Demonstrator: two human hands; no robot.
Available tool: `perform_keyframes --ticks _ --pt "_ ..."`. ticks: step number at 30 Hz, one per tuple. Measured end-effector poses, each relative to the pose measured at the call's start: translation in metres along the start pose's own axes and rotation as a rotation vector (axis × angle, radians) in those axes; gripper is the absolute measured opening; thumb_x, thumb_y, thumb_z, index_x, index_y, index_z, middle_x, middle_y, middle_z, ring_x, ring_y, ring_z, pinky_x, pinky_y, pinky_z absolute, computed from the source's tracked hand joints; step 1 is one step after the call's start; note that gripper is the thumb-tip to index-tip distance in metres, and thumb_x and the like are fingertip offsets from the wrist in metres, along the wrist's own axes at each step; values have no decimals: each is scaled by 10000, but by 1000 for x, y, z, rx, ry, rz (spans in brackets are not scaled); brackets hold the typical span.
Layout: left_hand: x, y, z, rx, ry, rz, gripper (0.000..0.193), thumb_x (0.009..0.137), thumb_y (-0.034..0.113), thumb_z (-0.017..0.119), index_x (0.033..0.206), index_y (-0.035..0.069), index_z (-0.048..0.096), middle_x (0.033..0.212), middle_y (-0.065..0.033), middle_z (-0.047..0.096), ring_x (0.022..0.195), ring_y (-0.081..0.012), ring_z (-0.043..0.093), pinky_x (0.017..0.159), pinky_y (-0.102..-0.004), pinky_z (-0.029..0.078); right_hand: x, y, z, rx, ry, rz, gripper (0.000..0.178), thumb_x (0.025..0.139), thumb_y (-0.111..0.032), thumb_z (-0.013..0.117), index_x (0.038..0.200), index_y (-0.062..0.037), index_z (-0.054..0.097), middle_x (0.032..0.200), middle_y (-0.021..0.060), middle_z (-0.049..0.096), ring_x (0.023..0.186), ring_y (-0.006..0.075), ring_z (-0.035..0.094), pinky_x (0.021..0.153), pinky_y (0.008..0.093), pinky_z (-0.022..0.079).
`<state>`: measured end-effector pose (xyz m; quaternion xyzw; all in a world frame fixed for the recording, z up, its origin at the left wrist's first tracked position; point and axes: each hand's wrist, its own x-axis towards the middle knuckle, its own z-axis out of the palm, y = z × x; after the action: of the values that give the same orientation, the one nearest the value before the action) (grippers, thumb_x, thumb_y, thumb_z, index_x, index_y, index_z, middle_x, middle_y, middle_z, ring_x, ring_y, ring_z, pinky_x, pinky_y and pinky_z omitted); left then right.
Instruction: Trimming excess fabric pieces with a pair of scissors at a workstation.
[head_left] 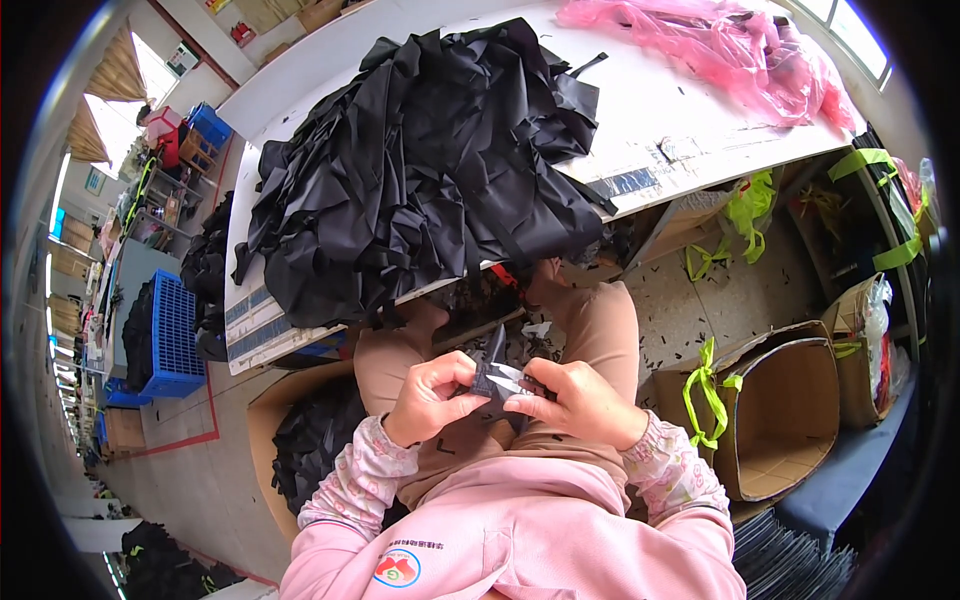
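Note:
In front of my lap my left hand [432, 398] is closed, thumb and fingers pinching a small strip of black fabric [490, 370] whose pointed end sticks up toward the table. My right hand [582, 402] is wrapped round thread snips [513, 381]; their bright blades stand apart right at the fabric by my left fingertips. Most of the snips' dark handle is hidden in my right palm. Beyond my hands, a large heap of black fabric pieces [420, 180] lies on the white table [640, 165] and hangs over its near edge.
Pink plastic film [720, 60] lies at the table's far right. A cardboard box [265, 420] with black pieces stands at my left; an open cardboard box [780, 420] with a green tie stands at my right. Black scraps litter the floor [660, 315]. A blue crate [175, 335] stands further left.

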<state>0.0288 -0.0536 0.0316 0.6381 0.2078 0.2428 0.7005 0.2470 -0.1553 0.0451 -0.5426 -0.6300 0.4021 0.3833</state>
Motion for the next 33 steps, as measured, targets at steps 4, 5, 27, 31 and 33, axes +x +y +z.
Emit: perform_keyframes --ticks 4,5,27,31,33 --pt "0 0 -5 10 -92 -69 115 806 -32 686 915 -32 653 939 -55 577 854 -117 548 773 -256 438 -2 -4 -9 -146 -56 -45 398 867 -375 670 810 -3 539 624 174 595 609 374 611 531 436 456" --pt "0 1 -4 9 -92 -70 115 806 -32 686 915 -32 653 939 -55 577 854 -117 548 773 -256 438 -3 -2 -9 -192 -54 -63 396 867 -382 668 811 -10 545 619 168 597 599 373 612 530 435 463" --pt "16 13 -23 -62 -443 -231 106 814 -2 688 909 -33 654 944 -63 592 891 -141 557 811 -269 437 -4 2 -14 -74 -173 -77 410 870 -397 663 810 -4 567 587 203 554 580 392 581 524 441 443" --pt "26 14 -32 -109 -650 -359 89 815 -13 678 887 -45 636 945 -62 572 888 -136 551 807 -270 441 -3 0 -15 -98 -245 -88 426 863 -420 662 844 -1 589 583 191 557 578 383 585 530 439 447" --pt "29 15 -34 -145 -677 -418 89 812 -17 676 885 -46 635 939 -57 569 881 -134 551 800 -269 443 -3 -1 -16 -116 -290 -123 425 863 -425 659 858 -4 602 583 181 564 577 374 589 536 436 453"
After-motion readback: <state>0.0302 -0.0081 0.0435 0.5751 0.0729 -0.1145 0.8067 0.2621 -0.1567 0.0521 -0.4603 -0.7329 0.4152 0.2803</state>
